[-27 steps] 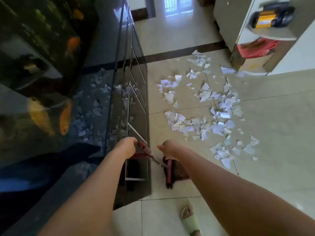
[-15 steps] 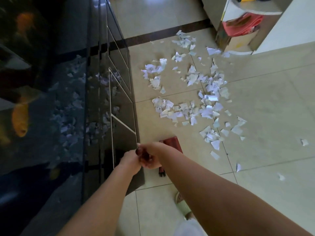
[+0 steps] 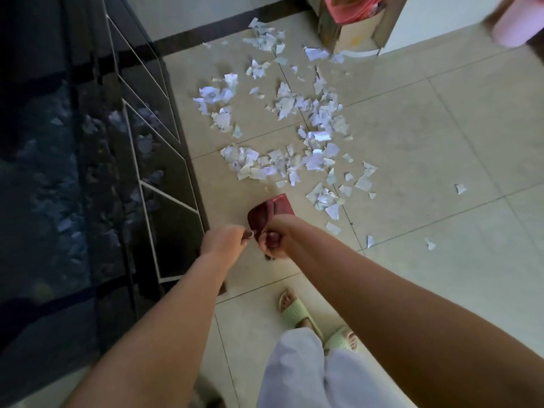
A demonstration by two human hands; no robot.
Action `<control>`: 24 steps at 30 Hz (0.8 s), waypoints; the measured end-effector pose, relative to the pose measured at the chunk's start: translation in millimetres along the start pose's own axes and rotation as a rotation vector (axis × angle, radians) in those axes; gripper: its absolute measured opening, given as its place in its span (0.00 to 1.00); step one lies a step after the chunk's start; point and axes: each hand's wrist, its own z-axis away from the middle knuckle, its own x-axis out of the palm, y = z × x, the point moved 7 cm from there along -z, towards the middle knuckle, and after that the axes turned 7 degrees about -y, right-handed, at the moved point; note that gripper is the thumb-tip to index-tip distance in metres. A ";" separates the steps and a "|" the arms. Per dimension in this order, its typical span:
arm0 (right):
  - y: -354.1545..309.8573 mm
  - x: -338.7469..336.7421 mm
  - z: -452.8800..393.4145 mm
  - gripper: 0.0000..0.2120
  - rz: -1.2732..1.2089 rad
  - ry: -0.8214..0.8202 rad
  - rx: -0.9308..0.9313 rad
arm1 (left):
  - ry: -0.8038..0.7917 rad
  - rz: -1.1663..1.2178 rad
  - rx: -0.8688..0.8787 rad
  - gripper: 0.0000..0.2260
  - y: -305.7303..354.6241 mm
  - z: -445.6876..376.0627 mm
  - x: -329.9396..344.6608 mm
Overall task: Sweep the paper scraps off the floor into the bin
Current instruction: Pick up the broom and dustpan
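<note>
Scraps: we log them scattered on floor, upper centre of frame, beyond our hands. Right hand grips a red handle, nearer the scraps; left hand pinches a second handle. Dustpan lies between.

White and pale blue paper scraps lie on the beige tiled floor; the dustpan is dark red, the slippers light green, the cabinet glossy black.
</note>
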 end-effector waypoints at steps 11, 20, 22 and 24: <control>49.7 -232.9 81.0 0.12 -0.277 0.312 -0.190 | 0.088 -0.121 0.131 0.09 91.7 28.2 -9.0; 119.5 -348.9 86.3 0.09 -0.472 0.456 -0.162 | 0.067 -0.254 0.199 0.09 128.2 56.8 15.1; 123.2 -352.8 76.8 0.08 -0.503 0.451 -0.150 | 0.056 -0.265 0.222 0.09 133.7 51.9 13.5; 119.9 -345.8 64.9 0.05 -0.529 0.420 -0.142 | 0.046 -0.260 0.246 0.08 137.4 43.5 8.7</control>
